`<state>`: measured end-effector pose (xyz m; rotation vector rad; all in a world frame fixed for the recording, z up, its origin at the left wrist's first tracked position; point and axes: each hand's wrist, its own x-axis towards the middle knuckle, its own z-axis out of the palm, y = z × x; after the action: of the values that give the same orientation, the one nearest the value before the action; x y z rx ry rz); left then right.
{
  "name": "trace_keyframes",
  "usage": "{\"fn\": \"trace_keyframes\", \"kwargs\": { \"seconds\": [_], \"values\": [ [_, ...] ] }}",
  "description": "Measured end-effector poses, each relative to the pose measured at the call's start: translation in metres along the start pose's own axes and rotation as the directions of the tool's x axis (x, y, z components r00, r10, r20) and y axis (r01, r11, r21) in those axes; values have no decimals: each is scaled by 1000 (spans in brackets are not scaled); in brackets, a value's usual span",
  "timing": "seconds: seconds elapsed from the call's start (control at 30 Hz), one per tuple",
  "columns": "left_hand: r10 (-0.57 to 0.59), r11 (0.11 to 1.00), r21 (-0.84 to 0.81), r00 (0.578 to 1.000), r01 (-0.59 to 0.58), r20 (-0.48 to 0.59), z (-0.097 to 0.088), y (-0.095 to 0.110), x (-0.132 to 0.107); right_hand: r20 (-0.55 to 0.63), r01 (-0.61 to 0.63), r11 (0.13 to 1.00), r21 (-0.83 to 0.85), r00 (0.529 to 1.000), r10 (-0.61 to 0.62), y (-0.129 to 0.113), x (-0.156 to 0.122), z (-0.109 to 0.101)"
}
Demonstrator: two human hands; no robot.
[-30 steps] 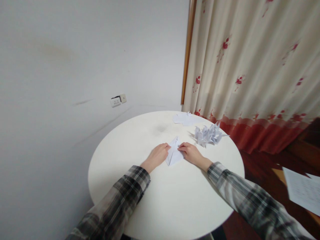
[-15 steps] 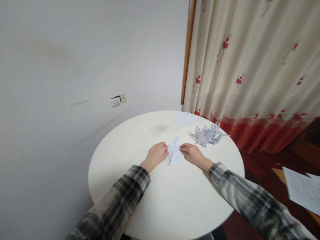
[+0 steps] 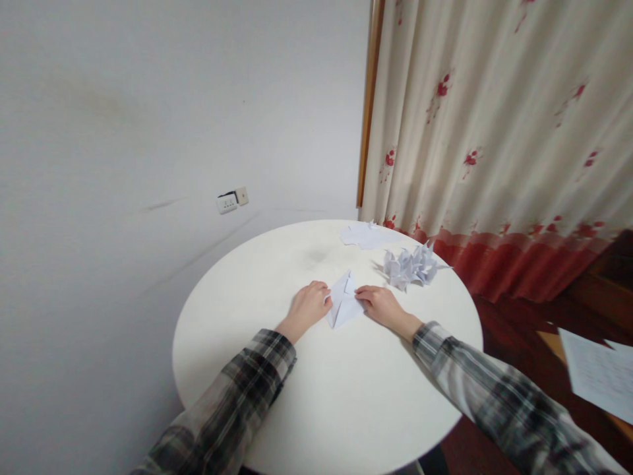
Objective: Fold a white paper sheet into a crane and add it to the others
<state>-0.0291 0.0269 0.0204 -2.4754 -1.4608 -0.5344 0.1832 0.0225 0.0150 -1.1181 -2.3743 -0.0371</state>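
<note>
A white folded paper, roughly diamond-shaped with crease lines and layered flaps, lies on the round white table. My left hand grips its left edge, fingers curled and closed there. On the opposite side, my right hand pinches the right edge between thumb and fingers. Part of each side edge is hidden under my fingers. Beyond my right hand sits a cluster of folded paper figures with pointed tips, touching one another.
Flat white paper sheets lie at the table's far edge. A wall with a socket rises at the left, and a flowered curtain hangs behind at the right. Written sheets rest on a lower surface at the right.
The view has shifted very slightly. Both hands stay at the paper's edges, and the paper looks the same apart from a tiny shift of the left fingers.
</note>
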Motion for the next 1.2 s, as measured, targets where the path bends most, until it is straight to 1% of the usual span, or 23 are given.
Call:
{"fn": "trace_keyframes", "kwargs": {
  "seconds": [0.2,0.4,0.57,0.83,0.97,1.07,1.2],
  "values": [
    [-38,998,-40,999,39,24,1,-1,0,10,20,1000,-12,1000,-20,-1,0,-3],
    [-69,996,-58,996,71,49,-2,0,1,13,-27,998,-51,1000,27,0,-1,-2],
    [-73,995,-62,996,77,57,-2,0,1,2,4,999,-33,1000,-4,1,-1,-4],
    [-124,979,-156,990,133,62,3,-7,0,-11,13,1000,-1,1000,-13,4,-3,-5],
    [-146,967,-203,987,155,60,5,-11,1,-28,-1,999,34,1000,2,7,-5,-4],
    [-158,960,-227,986,164,45,6,-12,0,-51,-33,996,87,998,38,12,-5,-1],
    [-127,960,-250,992,126,12,7,-12,-1,-51,-73,983,171,995,83,19,-4,2]
  ]
}}
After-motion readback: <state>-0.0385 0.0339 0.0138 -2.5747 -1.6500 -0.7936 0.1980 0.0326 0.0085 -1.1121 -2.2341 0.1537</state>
